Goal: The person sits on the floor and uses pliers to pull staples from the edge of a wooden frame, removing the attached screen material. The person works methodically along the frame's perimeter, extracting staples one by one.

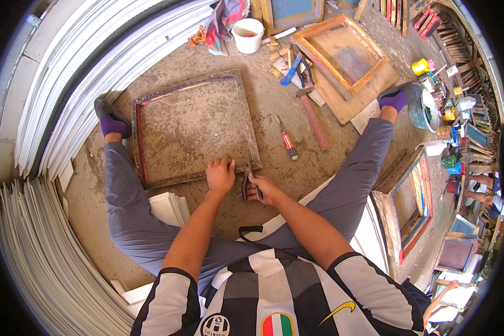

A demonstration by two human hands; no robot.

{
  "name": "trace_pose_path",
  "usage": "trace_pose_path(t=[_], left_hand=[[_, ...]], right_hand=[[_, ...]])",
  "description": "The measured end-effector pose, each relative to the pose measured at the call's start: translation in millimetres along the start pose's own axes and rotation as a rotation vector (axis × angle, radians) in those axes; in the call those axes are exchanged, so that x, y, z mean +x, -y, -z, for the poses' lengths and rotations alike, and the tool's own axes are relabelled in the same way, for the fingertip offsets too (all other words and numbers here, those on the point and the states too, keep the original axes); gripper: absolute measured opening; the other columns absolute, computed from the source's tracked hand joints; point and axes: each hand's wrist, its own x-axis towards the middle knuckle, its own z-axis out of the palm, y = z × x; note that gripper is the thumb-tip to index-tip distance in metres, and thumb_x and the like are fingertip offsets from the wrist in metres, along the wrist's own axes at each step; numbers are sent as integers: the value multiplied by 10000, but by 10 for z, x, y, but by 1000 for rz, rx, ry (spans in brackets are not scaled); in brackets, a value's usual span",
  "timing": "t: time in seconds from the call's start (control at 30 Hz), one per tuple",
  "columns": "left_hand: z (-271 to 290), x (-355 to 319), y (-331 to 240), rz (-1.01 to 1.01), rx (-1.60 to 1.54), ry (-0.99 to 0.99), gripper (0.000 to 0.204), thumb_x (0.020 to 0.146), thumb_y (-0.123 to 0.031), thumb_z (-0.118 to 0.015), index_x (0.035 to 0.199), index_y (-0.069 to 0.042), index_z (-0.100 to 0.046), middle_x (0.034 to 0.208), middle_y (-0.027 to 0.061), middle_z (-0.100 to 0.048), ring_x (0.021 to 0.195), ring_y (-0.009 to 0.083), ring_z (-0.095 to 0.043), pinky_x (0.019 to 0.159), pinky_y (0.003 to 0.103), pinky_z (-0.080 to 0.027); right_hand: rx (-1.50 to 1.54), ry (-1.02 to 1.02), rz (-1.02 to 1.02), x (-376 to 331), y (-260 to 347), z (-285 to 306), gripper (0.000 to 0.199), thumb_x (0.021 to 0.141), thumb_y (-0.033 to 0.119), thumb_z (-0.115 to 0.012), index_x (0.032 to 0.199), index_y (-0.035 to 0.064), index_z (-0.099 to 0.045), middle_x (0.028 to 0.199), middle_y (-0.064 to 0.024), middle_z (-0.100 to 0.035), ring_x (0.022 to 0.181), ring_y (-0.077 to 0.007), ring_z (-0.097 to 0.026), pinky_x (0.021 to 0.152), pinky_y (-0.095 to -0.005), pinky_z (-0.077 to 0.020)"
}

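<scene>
A weathered wooden frame (244, 106) lies on the concrete between my legs, the floor showing through its opening. My left hand (220, 175) is closed over its near rail, close to the right corner. In my right hand (266, 191) is a pair of pliers (245, 182) with dark handles; the fingers wrap round them, and the jaws point away from me at that near right corner. Whether the jaws grip anything is too small to tell. A red-handled screwdriver (288, 144) and a hammer (315, 123) lie to the right of the frame.
Blue-handled cutters (292, 69) lie beyond the hammer, near an orange-stained frame (301, 42) on a board. A white bucket (247, 36) stands at the back. Stacked white sheets (67, 106) line the left. Frames and paint pots (420, 67) crowd the right; another person's legs (479, 187) show there.
</scene>
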Motion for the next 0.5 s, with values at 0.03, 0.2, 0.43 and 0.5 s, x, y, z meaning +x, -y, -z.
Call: trace_pose_path(t=[0.03,0.2,0.43,0.5], left_hand=[[5,-5,9,-3,-13,0,288,937,-317,-623,963,-42,-704,985,177,-659,996,403,-570,863,505,-459],[6,-19,0,-10,-19,-18,279,929,-312,-635,940,-40,-696,963,167,-652,976,400,-568,853,504,-454],[-47,-39,58,-10,22,-7,222,928,-294,-641,961,-81,-692,993,133,-644,1009,363,-558,886,489,-442],[-38,-49,55,-27,-6,-35,248,921,-293,-647,938,-48,-682,961,152,-642,972,381,-560,860,501,-443]], right_hand=[[-14,-6,10,-5,-2,-13,438,990,443,-568,1186,51,-558,993,-129,-641,851,-282,-658,680,-432,-561],[-35,6,-12,-25,53,38,429,996,427,-563,1198,49,-565,1006,-142,-668,876,-285,-678,696,-417,-564],[-275,3,-156,-103,431,144,439,1030,412,-487,1211,17,-554,1136,-220,-681,982,-341,-701,755,-452,-590],[-308,24,-196,-86,507,178,439,1027,420,-491,1186,19,-568,1125,-207,-687,963,-345,-706,765,-458,-593]])
